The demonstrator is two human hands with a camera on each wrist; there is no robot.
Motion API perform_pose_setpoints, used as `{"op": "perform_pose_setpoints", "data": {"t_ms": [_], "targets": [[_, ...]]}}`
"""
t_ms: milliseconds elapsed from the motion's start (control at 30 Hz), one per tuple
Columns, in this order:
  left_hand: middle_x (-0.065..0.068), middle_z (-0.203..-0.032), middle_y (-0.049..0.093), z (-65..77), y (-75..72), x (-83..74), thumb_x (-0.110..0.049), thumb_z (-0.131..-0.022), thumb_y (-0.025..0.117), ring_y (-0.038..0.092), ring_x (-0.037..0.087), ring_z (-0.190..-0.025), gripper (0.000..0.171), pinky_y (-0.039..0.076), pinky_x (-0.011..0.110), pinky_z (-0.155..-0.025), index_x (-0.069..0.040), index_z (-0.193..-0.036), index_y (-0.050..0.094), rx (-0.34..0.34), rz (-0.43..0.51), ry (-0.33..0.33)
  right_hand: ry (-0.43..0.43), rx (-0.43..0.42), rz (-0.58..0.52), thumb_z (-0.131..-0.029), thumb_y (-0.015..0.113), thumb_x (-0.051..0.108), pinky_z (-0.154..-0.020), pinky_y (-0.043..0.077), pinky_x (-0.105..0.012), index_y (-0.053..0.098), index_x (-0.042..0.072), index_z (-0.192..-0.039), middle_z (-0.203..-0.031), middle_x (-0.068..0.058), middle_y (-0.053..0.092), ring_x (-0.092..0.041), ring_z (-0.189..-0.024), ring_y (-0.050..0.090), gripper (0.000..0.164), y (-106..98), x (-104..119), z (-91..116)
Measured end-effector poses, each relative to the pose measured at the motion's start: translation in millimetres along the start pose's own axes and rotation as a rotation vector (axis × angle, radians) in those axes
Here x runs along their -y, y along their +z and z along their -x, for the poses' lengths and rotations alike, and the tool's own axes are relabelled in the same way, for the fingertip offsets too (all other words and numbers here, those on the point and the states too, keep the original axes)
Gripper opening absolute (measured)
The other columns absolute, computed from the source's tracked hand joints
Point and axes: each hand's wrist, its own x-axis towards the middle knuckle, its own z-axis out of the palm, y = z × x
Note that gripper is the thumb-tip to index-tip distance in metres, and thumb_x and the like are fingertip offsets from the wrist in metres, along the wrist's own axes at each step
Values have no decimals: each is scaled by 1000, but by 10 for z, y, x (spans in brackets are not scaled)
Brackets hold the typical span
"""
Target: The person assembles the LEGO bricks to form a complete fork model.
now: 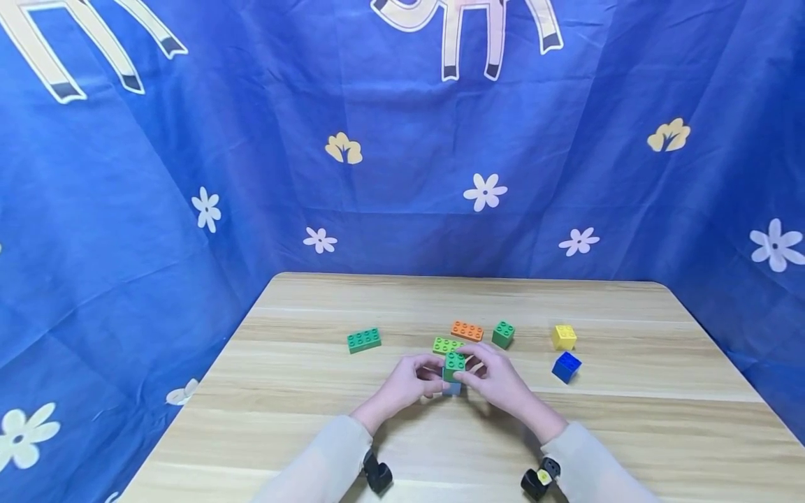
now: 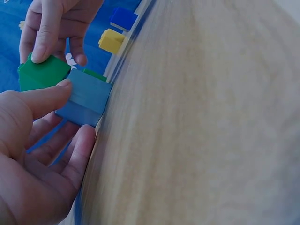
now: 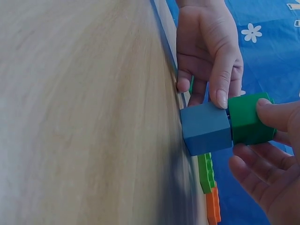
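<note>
My left hand (image 1: 405, 383) holds a light blue block (image 3: 206, 129) on the table, its thumb on the near side. Just above it my right hand (image 1: 499, 381) pinches a green block (image 1: 454, 365) between thumb and fingers, studs up. The green block sits over the top of the blue one, slightly askew, with a thin dark gap between them in the right wrist view. The blue block's studs are hidden. Right behind the hands lies a lime green brick (image 1: 446, 345), partly covered by the right hand's fingers.
Behind the lime brick lies an orange brick (image 1: 467, 330), with a small green block (image 1: 503, 334) to its right. Farther right are a yellow block (image 1: 564, 337) and a dark blue block (image 1: 567, 367). A long green brick (image 1: 364, 340) lies left on the wooden table (image 1: 302, 307).
</note>
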Motion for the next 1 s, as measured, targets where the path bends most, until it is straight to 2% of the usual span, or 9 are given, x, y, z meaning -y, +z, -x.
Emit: {"op": "perform_pose_setpoints", "data": {"t_ms": [167, 400, 533, 667, 767, 900, 1000], "targets": [[10, -101, 65, 22, 1, -32, -7, -77, 74, 61, 27, -88, 43, 55, 34, -65, -1, -116, 59, 1, 10, -9, 16, 13, -2, -81, 72, 17, -66, 54, -26, 61, 6, -113, -102, -5, 60, -18, -81, 61, 35, 16, 7, -6], [15, -103, 64, 137, -17, -262, -2, -77, 72, 60, 33, -91, 40, 55, 34, -69, 3, -115, 59, 14, 26, 10, 18, 25, 20, -82, 72, 15, -65, 54, -25, 62, 8, -112, -104, -5, 60, -17, -81, 61, 33, 14, 33, -19], [16, -103, 64, 161, -23, -305, -1, -78, 71, 60, 32, -91, 39, 55, 33, -68, 3, -114, 59, 20, 44, 26, 25, 24, 30, -81, 72, 16, -65, 54, -25, 63, 8, -111, -104, -4, 60, -18, -81, 61, 32, 15, 38, -20], [18, -104, 63, 154, -24, -285, -1, -79, 71, 60, 34, -92, 39, 55, 39, -71, 3, -115, 58, 26, 73, 26, 35, 20, 39, -81, 73, 18, -65, 54, -24, 63, 8, -110, -103, -3, 60, -20, -81, 61, 32, 18, 25, -18], [17, -105, 63, 98, -20, -166, -3, -79, 71, 60, 33, -92, 41, 55, 41, -71, 2, -117, 58, 24, 92, 20, 29, 20, 45, -81, 73, 19, -65, 54, -24, 64, 7, -110, -102, -3, 60, -22, -81, 61, 33, 19, 25, -26], [13, -104, 64, 23, -19, -2, -7, -78, 73, 61, 28, -91, 43, 55, 36, -68, 0, -118, 58, 15, 92, 18, 19, 26, 56, -81, 73, 18, -65, 54, -23, 63, 7, -110, -101, -3, 60, -23, -81, 61, 32, 20, 45, -42], [12, -103, 64, 9, -28, 34, -8, -78, 74, 62, 25, -89, 43, 55, 33, -66, 1, -117, 58, 15, 79, 27, 18, 29, 62, -80, 73, 16, -64, 53, -23, 63, 6, -109, -100, -2, 61, -22, -81, 61, 32, 25, 61, -52]]}}
